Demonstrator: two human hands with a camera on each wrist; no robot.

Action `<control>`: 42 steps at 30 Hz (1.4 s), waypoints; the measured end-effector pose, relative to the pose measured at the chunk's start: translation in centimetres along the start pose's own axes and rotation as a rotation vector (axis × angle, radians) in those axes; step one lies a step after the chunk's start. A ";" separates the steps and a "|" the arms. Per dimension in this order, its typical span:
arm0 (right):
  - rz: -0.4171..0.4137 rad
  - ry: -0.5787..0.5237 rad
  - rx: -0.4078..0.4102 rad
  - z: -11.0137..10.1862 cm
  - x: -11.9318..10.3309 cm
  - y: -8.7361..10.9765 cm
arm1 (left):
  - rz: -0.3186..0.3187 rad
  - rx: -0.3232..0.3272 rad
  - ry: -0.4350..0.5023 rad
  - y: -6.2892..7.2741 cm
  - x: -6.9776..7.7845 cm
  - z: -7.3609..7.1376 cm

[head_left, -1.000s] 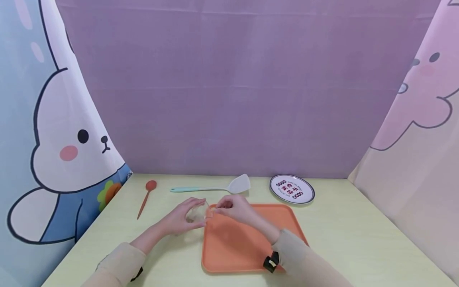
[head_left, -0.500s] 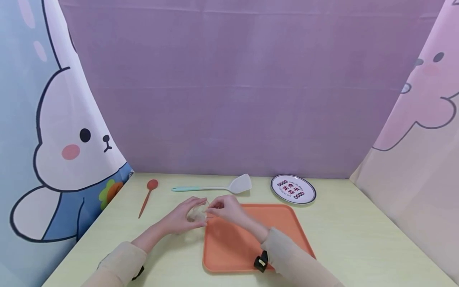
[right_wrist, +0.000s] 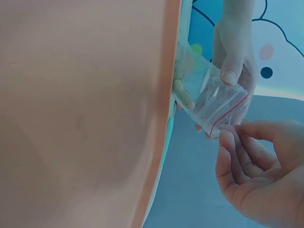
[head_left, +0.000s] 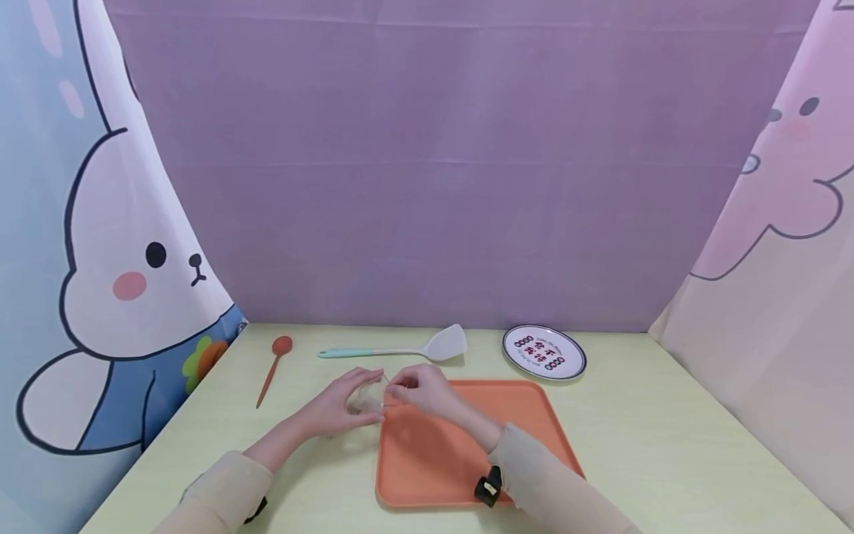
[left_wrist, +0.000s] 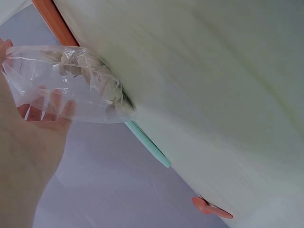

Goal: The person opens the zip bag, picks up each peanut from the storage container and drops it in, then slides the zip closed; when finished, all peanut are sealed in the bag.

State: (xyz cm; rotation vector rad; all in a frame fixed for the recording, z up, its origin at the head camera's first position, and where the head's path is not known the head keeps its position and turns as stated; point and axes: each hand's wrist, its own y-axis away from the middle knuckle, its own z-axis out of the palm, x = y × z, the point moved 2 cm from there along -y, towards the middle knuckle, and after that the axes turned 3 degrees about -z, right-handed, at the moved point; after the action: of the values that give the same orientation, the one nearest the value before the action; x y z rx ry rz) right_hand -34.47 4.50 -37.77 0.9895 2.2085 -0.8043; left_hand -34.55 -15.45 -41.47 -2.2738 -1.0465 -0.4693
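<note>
A clear zip bag (right_wrist: 206,92) with a red line along its mouth holds several pale beige pieces (left_wrist: 102,78). My left hand (head_left: 333,404) grips the bag near its mouth, thumb on one side and fingers on the other in the right wrist view. At the red-lined edge, my right hand (head_left: 430,389) pinches the bag's mouth between thumb and forefinger, its other fingers curled in. The bag lies over the table just past the left edge of an orange tray (head_left: 467,445), held sideways. Its filled end points down and away from the right hand.
Behind the hands lies a spatula (head_left: 445,343) with a mint handle. A red spoon (head_left: 282,345) is at the left, and an oval plate (head_left: 543,352) with red characters at the back right. A purple curtain (head_left: 434,185) closes off the table's far edge.
My right hand has shifted a little left, from over the tray's corner to the bag's mouth. The left hand stays in place with the bag.
</note>
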 end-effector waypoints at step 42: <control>-0.064 -0.243 0.041 -0.1 -1.6 -0.3 | 0.139 0.371 0.026 -0.7 0.9 -3.1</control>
State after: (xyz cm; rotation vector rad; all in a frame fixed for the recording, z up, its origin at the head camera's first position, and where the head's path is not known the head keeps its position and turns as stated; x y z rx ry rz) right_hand -33.84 3.72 -36.48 0.7973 2.0297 -0.9490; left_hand -34.71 -16.58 -38.34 -1.9870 -0.8728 -0.2237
